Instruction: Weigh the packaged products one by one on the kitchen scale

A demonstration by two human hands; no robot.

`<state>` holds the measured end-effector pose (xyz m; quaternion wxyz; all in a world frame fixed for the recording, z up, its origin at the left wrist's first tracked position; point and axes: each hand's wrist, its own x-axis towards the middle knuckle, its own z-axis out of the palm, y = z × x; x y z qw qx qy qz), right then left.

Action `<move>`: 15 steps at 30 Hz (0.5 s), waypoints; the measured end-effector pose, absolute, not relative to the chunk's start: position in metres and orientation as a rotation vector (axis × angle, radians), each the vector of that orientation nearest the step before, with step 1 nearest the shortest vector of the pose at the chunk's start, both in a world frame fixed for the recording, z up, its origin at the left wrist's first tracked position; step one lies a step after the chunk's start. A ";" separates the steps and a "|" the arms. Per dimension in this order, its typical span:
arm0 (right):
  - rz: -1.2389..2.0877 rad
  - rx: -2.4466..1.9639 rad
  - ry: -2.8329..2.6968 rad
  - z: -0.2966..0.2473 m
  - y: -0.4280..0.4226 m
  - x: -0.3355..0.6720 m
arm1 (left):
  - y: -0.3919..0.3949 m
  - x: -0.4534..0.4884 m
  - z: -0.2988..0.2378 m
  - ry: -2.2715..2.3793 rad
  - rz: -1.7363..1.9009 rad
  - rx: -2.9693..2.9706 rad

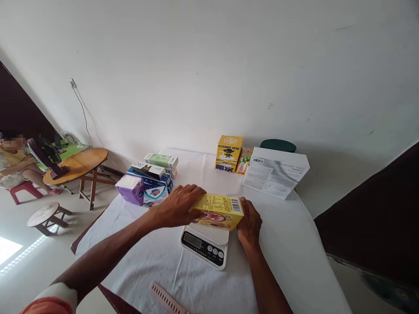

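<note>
A yellow cardboard box (216, 211) with red lettering and a barcode is held level between my two hands, over a white kitchen scale (204, 246). My left hand (181, 205) grips its left end, with the thumb on the near face and the fingers over the top. Round the right end closes my right hand (249, 222), its fingers partly hidden behind the box. The box covers the back of the scale's platform; whether it touches the platform I cannot tell. The scale's display looks blank, and its round buttons face me.
At the left lie soap boxes (155, 195), a purple-wrapped pack (130, 189) and a green-white carton (161, 160). Behind stand a yellow carton (229, 152) and a large white box (275, 172). A pink strap (166, 298) lies in front. A person (16, 161) sits far left beside a wooden table (85, 160).
</note>
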<state>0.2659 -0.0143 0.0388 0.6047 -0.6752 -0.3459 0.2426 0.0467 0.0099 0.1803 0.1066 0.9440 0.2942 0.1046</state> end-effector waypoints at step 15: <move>0.628 -1.454 -0.775 0.026 -0.010 0.269 | 0.263 0.029 0.234 1.690 0.371 2.565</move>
